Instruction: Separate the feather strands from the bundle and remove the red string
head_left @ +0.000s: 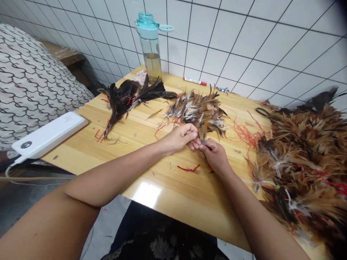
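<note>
My left hand (181, 137) and my right hand (214, 153) meet over the middle of a wooden table (162, 187). Both have their fingers pinched together on a small feather bundle (201, 142) held between them, just in front of a heap of brown and white feathers (199, 110). A pile of black feathers (130, 95) with red threads lies to the far left. A large mound of brown feathers (303, 159) covers the table's right side. A short red thread (189, 168) lies on the wood below my hands.
A water bottle with a teal lid (150, 47) stands at the back by the tiled wall. A red marker (194, 81) lies near it. A white power bank (48, 134) rests on the table's left corner. A patterned cushion (29, 83) is at left.
</note>
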Motion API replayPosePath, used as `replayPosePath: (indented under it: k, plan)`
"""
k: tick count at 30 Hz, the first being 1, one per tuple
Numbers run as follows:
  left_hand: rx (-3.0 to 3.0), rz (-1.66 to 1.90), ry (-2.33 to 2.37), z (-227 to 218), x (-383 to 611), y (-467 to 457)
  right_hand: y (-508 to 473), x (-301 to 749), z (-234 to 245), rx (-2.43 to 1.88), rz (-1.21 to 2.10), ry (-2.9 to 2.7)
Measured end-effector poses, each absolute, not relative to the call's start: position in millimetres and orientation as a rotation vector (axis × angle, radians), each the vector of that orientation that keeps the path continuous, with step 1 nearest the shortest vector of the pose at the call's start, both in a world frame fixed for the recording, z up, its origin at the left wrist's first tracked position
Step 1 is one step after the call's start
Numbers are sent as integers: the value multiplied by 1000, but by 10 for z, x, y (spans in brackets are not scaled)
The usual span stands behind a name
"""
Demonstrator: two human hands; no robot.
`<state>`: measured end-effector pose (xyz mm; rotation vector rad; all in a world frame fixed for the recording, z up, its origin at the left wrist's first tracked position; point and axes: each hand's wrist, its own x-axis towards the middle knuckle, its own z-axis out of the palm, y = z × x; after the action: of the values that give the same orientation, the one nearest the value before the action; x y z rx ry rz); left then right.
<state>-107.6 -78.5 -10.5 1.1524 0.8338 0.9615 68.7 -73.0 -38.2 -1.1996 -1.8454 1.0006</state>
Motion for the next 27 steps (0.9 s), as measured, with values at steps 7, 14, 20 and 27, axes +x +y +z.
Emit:
replayPosePath:
  k: [7,14,20,27]
  plan:
    - [1598,1270,1256,-27,-1439,-605,-761,732,-345,-1311,1085,-1624]
    - [1955,1120,2010,-118,-2102,-289,-750,770,-316,-1262,1283,-1353]
    - [2031,816,2314,-181,-2349,-240,-736,785,-311,-1213,1331,-1289]
    - [1845,496,2382,-150,-2473,-230,-732,801,-350,-1251,1299,-1319]
